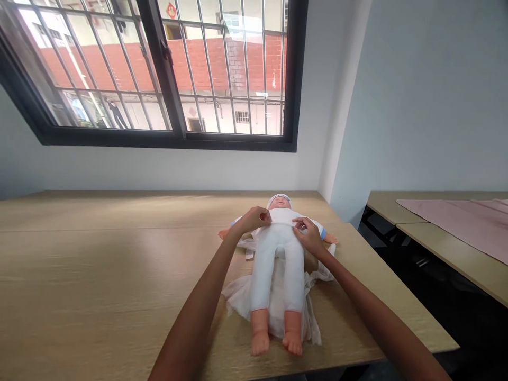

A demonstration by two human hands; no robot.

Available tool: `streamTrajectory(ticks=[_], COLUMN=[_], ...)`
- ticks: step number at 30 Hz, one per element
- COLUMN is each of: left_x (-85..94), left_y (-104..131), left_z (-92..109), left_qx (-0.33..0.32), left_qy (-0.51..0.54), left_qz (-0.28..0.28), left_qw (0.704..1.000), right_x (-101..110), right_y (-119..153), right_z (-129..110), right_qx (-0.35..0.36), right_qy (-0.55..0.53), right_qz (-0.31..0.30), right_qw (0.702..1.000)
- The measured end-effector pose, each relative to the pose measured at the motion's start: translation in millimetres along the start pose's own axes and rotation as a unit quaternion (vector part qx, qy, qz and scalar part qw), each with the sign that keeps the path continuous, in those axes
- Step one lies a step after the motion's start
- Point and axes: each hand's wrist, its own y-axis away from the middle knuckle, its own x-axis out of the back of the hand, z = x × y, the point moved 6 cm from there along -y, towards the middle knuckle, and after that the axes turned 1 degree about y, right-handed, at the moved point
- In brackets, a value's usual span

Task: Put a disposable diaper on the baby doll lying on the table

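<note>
Wooden table (99, 275) bears one doll (278, 264), two hands: left hand (256, 218), right hand (308, 235).

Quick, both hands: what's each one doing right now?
Left hand: pinched shut on the doll's white trousers at the waist.
Right hand: same, gripping the waist's other side.

Doll (278, 254): smooth, slightly glossy plastic at the bare feet and face; trunk and legs covered in matt white knitted-looking cloth. Left hand (254, 218) and right hand (309, 235) pinch this cloth at the waist. Beneath the doll, a thin white cloth (238, 296), gauzy, creased and frayed at the edges. Table (99, 264): pale wood-grain surface, smooth, with a soft satin sheen. Side table (436, 233): same finish, carrying a flat matt pink sheet (468, 219). Window frame (166, 79): dark painted metal; bars (222, 53) pale metal. Walls (416, 106): matt paint.
</note>
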Motion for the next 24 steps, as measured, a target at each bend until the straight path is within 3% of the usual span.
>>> streamTrajectory(ticks=[9,15,24], left_x=[-3.8,-15.0,-18.0], left_y=[0.5,-2.2,-2.9], left_z=[2.6,14.4,21.4], left_qx=[-0.022,-0.044,-0.063], left_qy=[-0.004,-0.021,-0.066], left_qz=[0.0,0.012,0.005], left_qw=[1.0,0.999,0.996], right_x=[-0.5,-4.1,-4.7], right_y=[1.0,-1.3,5.9], right_z=[-3.7,4.2,-8.2], right_qx=[0.043,0.004,0.085], right_qy=[0.044,0.043,0.116], right_qz=[0.007,-0.034,-0.011], right_qw=[0.998,0.999,0.99])
